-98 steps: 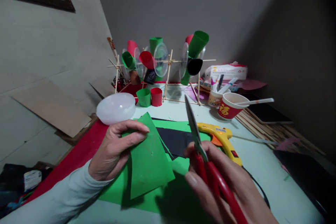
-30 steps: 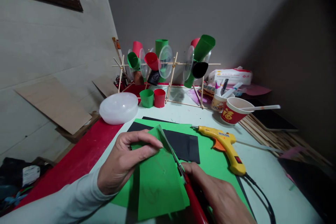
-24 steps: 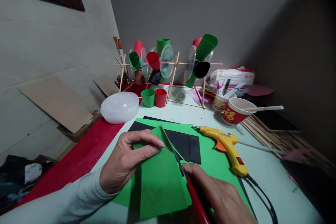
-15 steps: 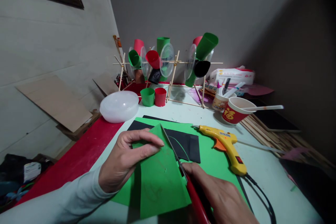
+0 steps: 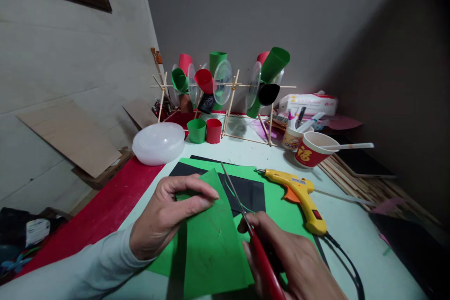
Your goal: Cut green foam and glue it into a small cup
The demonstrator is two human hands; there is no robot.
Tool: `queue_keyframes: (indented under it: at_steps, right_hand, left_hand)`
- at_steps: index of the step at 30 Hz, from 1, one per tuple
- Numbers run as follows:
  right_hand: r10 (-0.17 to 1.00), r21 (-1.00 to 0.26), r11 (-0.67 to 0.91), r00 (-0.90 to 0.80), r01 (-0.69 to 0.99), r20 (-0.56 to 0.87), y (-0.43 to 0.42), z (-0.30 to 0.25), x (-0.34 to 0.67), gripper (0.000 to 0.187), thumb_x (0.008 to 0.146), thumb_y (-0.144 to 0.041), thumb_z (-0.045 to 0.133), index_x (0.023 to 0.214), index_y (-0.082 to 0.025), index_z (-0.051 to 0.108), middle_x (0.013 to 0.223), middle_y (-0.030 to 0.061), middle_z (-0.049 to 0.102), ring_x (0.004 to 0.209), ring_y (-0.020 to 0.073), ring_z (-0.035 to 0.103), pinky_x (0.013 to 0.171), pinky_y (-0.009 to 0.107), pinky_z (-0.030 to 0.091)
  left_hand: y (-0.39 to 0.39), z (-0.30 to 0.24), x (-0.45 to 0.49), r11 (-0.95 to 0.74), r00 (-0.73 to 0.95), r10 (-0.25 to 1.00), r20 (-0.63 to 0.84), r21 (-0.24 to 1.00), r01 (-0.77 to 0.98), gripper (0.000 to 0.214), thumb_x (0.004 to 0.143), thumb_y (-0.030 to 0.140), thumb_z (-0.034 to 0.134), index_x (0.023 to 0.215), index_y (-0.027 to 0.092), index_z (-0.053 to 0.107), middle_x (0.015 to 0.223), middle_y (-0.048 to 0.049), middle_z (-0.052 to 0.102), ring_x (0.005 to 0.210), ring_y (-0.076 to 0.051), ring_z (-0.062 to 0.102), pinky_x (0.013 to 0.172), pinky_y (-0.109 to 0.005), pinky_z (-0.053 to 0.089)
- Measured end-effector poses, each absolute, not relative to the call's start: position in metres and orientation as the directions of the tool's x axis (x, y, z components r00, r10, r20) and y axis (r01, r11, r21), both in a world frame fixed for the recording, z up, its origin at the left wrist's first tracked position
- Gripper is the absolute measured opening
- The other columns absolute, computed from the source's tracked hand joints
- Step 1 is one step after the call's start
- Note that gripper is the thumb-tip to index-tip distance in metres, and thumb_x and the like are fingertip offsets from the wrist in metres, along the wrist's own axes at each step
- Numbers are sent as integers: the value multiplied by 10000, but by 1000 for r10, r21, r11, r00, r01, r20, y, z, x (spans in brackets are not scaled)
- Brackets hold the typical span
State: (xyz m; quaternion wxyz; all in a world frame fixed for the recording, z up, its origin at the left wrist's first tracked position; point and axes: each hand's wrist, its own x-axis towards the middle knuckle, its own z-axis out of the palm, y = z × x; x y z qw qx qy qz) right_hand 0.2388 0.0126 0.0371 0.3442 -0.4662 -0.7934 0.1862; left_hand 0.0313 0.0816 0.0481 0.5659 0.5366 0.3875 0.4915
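Note:
My left hand (image 5: 176,211) pinches a green foam sheet (image 5: 214,253) near its upper left edge, thumb in front. In my right hand (image 5: 281,248) is a pair of scissors (image 5: 262,262) with red handles, its blades pointing up and away along the right edge of the held sheet. The blades look closed together, and a small gap lies between them and the edge. Below both hands a larger green sheet (image 5: 277,197) lies flat, with a black sheet (image 5: 250,194) on it. A thin curved green strip rests on the black sheet.
A yellow glue gun (image 5: 298,190) lies at the right, its cord running toward me. Behind stand a stick frame (image 5: 230,103) bearing colored cups and clear discs, a green cup (image 5: 197,130), a red cup (image 5: 213,131), a white plastic bowl (image 5: 158,144) and a paper cup (image 5: 312,154).
The scissors have come away from the sheet's right edge, and their handles have shifted slightly. My left hand keeps its pinch on the green sheet. The view has moved a little.

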Motion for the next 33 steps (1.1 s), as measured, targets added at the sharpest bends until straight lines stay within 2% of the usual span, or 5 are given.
queue_keyframes:
  at_steps: [11,20,24,28,33]
  right_hand:
    - [895,-741,424,-364,520,257,11,38,240,263,869,-386,557,1092,-256,505,688,-63,555,531,125,516,470,198,391]
    - [902,-682,421,-355,598,246,13,43,232,157,903,-211,413,1045,-225,477,749,-24,610,593,135,554,552,224,448]
    - [897,-704,424,-373,569,238,14,39,234,151,927,-211,391,1063,-239,451,734,-31,593,586,140,550,548,230,448]
    - [872,-700,473,-398,535,285,13,32,238,192,925,-242,411,1115,-258,435,789,-16,633,615,153,589,575,241,473]
    - [857,-694,506,-390,513,336,13,34,239,227,920,-224,468,1142,-261,444,812,-5,671,629,152,619,591,227,488]
  left_hand:
    - [79,47,30,3,252,967,39,986,-164,62,657,250,822,630,303,807,631,-11,721,553,-124,533,516,-233,405]
    - [77,45,30,-45,389,918,79,994,-95,80,750,293,788,677,309,815,650,-6,705,612,-128,539,566,-239,398]
    - [78,45,30,-58,400,913,80,996,-65,112,758,250,790,681,329,814,648,32,720,642,-110,550,785,-250,435]
    - [77,43,30,-63,405,911,79,997,-53,139,769,248,786,697,364,811,714,72,761,681,-102,600,1082,-300,305]
    - [77,41,30,-52,411,909,63,998,-37,140,771,274,785,705,395,810,719,83,774,742,-129,649,1171,-344,202]
